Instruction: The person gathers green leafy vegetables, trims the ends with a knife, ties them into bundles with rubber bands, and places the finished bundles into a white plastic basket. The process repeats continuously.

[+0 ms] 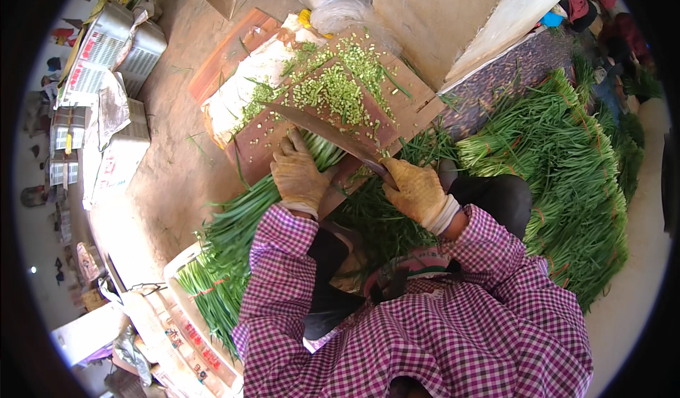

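My left hand [298, 172], in a stained work glove, grips a thick bunch of green garlic chives [249, 207] near its pale cut end. The bunch lies over the edge of a wooden cutting board [255, 156], its leaves trailing down to the left. My right hand [417, 188], gloved too, is closed on the handle of a long-bladed knife [324, 128]. The blade slants up to the left across the board, just beyond the bunch's end. Past the blade, small chopped pale green pieces [334, 92] are scattered over the board.
Large stacks of tied chives [563, 185] lie at the right. A container of tied chives [175, 268] stands at the lower left. White perforated crates [114, 53] are at the upper left. A pale wall or pillar [435, 21] rises behind the board. Parts of other people show at the upper right.
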`<action>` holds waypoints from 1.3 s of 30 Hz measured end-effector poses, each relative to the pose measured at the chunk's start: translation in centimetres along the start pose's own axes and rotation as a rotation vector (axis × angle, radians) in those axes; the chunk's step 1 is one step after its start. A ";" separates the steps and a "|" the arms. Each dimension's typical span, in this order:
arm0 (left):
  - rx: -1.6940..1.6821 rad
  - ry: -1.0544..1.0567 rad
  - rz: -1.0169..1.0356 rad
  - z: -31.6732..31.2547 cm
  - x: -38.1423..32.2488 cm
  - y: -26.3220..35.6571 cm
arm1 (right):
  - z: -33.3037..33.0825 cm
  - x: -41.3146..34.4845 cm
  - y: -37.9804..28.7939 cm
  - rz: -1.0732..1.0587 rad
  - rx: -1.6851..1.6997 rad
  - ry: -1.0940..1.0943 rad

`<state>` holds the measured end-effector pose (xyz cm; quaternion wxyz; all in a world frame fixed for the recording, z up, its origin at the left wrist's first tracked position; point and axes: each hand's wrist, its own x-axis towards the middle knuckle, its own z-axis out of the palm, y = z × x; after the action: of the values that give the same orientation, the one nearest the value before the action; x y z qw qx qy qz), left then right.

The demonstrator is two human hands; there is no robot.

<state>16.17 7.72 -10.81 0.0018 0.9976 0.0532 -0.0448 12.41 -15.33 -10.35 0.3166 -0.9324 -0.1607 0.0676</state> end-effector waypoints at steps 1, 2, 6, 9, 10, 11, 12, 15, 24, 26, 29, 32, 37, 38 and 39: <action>-0.001 -0.105 0.007 -1.2 0.5 0.0 | -0.7 -0.3 -0.6 0.027 0.049 0.004; -0.002 -0.211 0.014 -2.4 1.1 0.0 | -1.8 -0.6 -1.4 0.053 0.099 0.007; 0.148 -0.138 0.092 -0.3 1.6 0.8 | -5.3 -1.6 -2.5 0.220 0.340 0.022; 0.143 -0.032 0.038 2.5 1.2 1.5 | -4.8 -0.5 -1.9 0.165 0.320 0.116; 0.137 -0.055 0.017 2.4 1.3 1.8 | -4.7 -0.3 -1.6 0.216 0.266 0.054; 0.131 -0.077 -0.003 2.4 1.5 2.0 | -4.6 -0.2 -1.4 0.268 0.212 -0.008; 0.141 -0.080 0.001 3.0 1.7 1.8 | -4.3 -0.5 -1.2 0.308 0.179 -0.081; 0.143 -0.105 0.010 4.0 2.8 0.9 | -3.9 -2.0 -1.5 0.184 0.127 -0.031; 0.064 -0.115 0.044 3.5 3.3 0.4 | -4.7 -0.6 -1.1 0.212 0.078 -0.291; 0.056 -0.076 0.068 3.7 2.9 0.1 | -6.0 0.8 -1.2 0.261 0.113 -0.379; 0.071 -0.101 0.097 4.5 3.4 0.0 | -4.5 3.4 -0.5 0.294 0.037 -0.463; 0.086 -0.335 -0.011 1.4 4.0 1.9 | 1.3 8.5 2.2 -0.142 -0.087 -0.283; 0.173 -0.204 0.064 5.0 3.9 0.4 | 1.4 15.3 -4.8 0.114 -0.076 -0.388; 0.127 -0.109 0.088 6.9 3.8 -0.9 | 2.0 15.1 -5.3 0.123 -0.069 -0.365; 0.077 -0.004 0.114 7.5 4.0 -1.7 | 2.4 15.3 -5.6 0.129 -0.069 -0.335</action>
<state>19.25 9.81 -18.59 -0.0340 0.9982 -0.0052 -0.0485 24.83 -4.51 -9.18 0.2481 -0.9268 -0.1534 0.2365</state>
